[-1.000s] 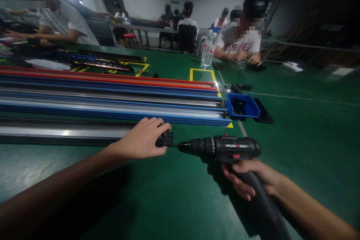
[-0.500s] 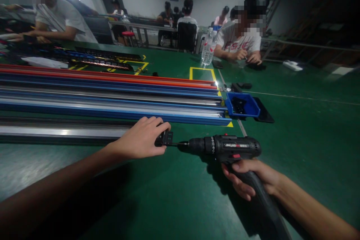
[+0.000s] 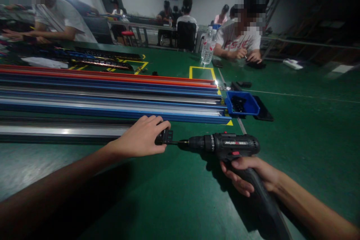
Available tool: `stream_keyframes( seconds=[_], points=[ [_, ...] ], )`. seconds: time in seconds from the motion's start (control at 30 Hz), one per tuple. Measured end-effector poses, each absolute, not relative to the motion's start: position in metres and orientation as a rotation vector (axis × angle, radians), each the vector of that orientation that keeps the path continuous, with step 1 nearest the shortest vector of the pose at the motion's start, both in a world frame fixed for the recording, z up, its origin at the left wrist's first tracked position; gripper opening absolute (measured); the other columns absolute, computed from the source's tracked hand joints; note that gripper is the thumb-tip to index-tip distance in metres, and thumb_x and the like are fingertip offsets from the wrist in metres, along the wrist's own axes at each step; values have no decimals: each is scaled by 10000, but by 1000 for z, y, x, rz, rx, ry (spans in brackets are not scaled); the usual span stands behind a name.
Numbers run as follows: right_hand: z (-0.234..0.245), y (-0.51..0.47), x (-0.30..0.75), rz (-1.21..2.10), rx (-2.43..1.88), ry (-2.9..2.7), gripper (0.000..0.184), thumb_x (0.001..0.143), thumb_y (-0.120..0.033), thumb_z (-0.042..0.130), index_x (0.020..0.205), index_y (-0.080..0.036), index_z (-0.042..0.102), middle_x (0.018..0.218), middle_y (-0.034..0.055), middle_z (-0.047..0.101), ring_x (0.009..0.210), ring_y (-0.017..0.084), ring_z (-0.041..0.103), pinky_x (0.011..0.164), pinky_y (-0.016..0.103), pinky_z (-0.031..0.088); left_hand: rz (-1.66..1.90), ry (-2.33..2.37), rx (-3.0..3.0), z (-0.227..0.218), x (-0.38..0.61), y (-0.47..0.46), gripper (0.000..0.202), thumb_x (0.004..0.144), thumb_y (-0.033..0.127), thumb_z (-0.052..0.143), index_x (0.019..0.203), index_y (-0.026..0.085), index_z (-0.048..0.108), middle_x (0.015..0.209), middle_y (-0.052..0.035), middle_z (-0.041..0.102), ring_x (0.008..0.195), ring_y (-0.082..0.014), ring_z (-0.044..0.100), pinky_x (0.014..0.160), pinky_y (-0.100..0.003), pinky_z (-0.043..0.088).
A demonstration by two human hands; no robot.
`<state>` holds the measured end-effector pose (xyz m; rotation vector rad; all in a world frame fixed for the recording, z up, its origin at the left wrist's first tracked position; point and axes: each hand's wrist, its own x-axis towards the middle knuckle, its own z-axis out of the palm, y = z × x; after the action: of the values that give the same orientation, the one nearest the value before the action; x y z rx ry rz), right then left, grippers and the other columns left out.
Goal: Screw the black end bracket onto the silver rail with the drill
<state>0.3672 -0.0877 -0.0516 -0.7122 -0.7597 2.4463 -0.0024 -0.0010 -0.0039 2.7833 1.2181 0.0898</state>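
Observation:
My left hand is closed round the end of a long black and silver metal rail, where a black end bracket sits. The fingers hide part of the bracket. My right hand grips the handle of a black cordless drill, which lies level and points left. Its long bit reaches the bracket beside my left fingertips; whether it sits in a screw is too small to tell.
Beyond the rail lie several blue rails and an orange rail. A blue bin holds black parts. Water bottles stand farther back on the green table. A co-worker sits opposite, another person at left.
The drill and my right hand have shifted very slightly left and up in the picture. My left hand keeps its hold on the rail end.

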Motion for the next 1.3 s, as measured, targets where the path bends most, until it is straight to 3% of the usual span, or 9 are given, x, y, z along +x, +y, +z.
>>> stream_keyframes(
  seconds=[1.3],
  points=[
    [-55,-86,370,2445,-735,-752,249,896,-279,679,1022,-70,729,758,24,664,434,41,548,508,213,567,90,1219,2779,-5,-3,0,370,843,449,634,1154,253,594,1067,-53,632,965,-264,575,803,-395,377]
  ],
)
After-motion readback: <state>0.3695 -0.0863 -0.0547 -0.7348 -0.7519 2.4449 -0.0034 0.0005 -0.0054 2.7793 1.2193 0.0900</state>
